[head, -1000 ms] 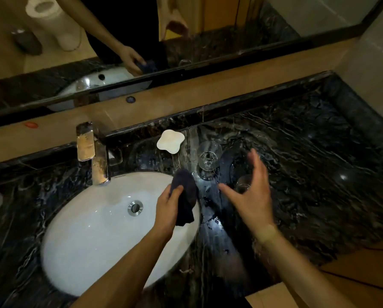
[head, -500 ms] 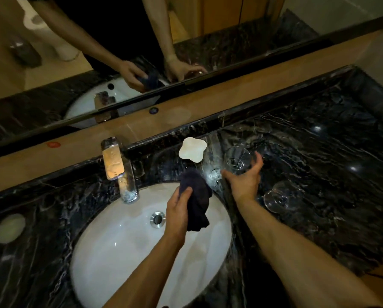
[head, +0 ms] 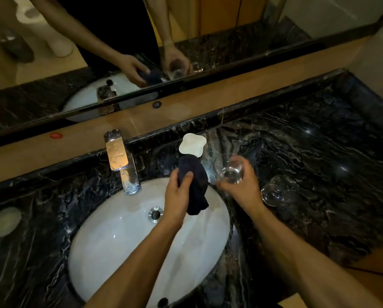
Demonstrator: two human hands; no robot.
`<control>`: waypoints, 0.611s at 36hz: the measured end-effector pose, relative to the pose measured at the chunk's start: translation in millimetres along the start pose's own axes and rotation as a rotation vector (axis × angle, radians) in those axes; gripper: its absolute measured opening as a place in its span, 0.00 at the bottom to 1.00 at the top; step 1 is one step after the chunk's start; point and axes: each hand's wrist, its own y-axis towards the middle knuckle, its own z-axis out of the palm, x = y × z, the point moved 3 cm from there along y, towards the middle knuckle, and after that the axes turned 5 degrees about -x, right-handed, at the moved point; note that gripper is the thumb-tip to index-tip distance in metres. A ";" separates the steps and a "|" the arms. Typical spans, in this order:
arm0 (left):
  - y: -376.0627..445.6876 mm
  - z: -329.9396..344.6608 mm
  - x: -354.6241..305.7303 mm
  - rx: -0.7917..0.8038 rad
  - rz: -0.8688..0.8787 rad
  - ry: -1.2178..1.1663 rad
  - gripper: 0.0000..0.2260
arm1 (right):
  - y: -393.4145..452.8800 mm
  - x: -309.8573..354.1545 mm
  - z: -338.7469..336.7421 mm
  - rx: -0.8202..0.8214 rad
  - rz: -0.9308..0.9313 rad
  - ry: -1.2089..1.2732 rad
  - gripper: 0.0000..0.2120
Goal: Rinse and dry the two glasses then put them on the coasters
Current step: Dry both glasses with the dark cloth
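Two hands over the basin: cloth in the left, one glass in the right.

Left hand (head: 177,196) grips a dark, soft, bunched cloth (head: 195,185), thumb pressed across its front, over the right part of the white oval sink (head: 123,245). Right hand (head: 241,185) has fingers curled round a clear, smooth glass (head: 230,172), held above the counter just right of the cloth; slightly blurred. Second glass (head: 277,190), clear and round, sits on the black white-veined marble counter (head: 319,152), just right of the right hand; whether upright or on its side I cannot tell. Coasters seen: one white, lobed, flower-shaped coaster (head: 191,144) behind the cloth; one pale round coaster (head: 4,221) far left, nothing on either. One chrome, boxy faucet (head: 121,161); one metal drain (head: 156,214).
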 end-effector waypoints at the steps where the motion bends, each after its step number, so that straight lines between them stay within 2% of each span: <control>1: -3.6 -1.0 -7.7 0.020 0.058 0.021 0.09 | -8.4 4.0 -5.3 0.038 -0.031 -0.025 0.34; 5: -27.4 -4.6 -42.0 0.140 0.375 0.228 0.14 | -34.8 19.9 -29.0 0.194 -0.120 -0.122 0.37; 8: -49.3 2.3 -59.2 0.255 0.690 0.546 0.14 | -44.5 32.7 -45.4 0.290 -0.153 -0.178 0.37; 10: -67.5 14.1 -62.3 0.390 0.894 0.784 0.19 | -48.4 41.2 -57.2 0.339 -0.170 -0.213 0.35; 13: -89.7 26.4 -62.6 0.552 1.000 1.062 0.29 | -52.0 53.1 -76.6 0.446 -0.174 -0.229 0.33; 15: -96.9 26.0 -67.4 0.561 1.078 1.212 0.34 | -52.3 57.1 -89.1 0.544 -0.151 -0.172 0.37; 18: -104.6 22.6 -77.0 0.591 1.213 1.334 0.33 | -53.5 58.9 -106.1 0.647 -0.161 -0.084 0.40; 22: -114.1 30.9 -88.0 0.710 1.335 1.434 0.29 | -52.9 66.0 -117.3 0.751 -0.208 -0.129 0.40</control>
